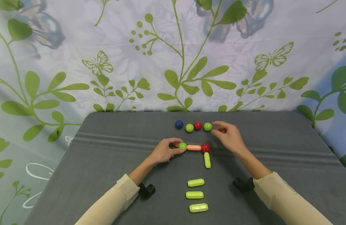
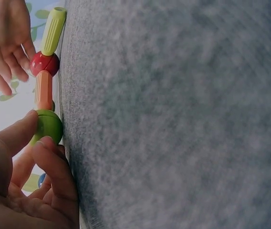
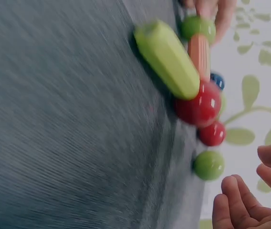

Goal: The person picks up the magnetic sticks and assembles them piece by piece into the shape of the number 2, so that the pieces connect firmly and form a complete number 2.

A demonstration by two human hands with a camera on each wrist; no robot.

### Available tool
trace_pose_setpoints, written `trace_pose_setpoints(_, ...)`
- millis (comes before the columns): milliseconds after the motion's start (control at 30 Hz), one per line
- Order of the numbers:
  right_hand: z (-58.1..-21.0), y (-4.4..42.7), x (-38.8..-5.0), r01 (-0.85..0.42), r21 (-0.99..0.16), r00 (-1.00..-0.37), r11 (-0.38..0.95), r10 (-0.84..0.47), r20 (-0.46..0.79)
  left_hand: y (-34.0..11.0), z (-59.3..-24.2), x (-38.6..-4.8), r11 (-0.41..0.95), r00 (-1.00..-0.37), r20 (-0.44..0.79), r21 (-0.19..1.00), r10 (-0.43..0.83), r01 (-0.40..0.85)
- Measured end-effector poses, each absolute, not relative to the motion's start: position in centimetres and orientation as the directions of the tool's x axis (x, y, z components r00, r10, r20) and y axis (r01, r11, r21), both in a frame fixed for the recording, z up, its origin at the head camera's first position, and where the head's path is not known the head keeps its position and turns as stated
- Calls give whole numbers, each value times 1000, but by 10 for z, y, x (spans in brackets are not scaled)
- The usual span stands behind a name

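The left hand [image 1: 165, 150] pinches a green ball [image 1: 182, 146] between thumb and fingers. From that ball an orange rod [image 1: 193, 147] runs to a red ball [image 1: 205, 147], and a yellow-green rod [image 1: 207, 160] extends from the red ball toward the near side. The right hand [image 1: 229, 136] holds nothing; its fingers are spread just right of another green ball [image 1: 208, 126] in the back row. In the right wrist view a gap shows between the right fingers and that green ball [image 3: 209, 165].
Left of the nearby green ball, the back row has a red ball [image 1: 197, 125], a green ball [image 1: 189, 127] and a blue ball [image 1: 179, 124]. Three yellow-green rods [image 1: 194, 195] lie apart on the grey table [image 1: 105, 175] near the front. A patterned cloth [image 1: 119, 62] hangs behind.
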State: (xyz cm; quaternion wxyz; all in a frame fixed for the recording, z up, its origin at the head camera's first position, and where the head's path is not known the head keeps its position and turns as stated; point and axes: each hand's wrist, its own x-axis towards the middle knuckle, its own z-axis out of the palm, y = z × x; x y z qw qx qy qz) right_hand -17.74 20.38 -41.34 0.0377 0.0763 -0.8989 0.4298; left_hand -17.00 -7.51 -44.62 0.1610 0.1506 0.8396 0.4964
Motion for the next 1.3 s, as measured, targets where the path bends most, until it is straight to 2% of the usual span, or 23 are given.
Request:
trace_pose_setpoints(233, -420, 209, -203, -53, -772, -998, 633, -59, 21, -72, -444, -170, 461, -896, -109, 880, 430, 114)
trace_pose_setpoints(500, -430, 207, -216, -37, -764, -997, 644, -80, -19, -71, -443, -169, 462, -898, -118, 881, 423, 102)
trace_pose_setpoints(1300, -441, 202, -220, -119, -706, -993, 698, -95, 73, -75, -445, -169, 466, -903, -119, 879, 414, 98)
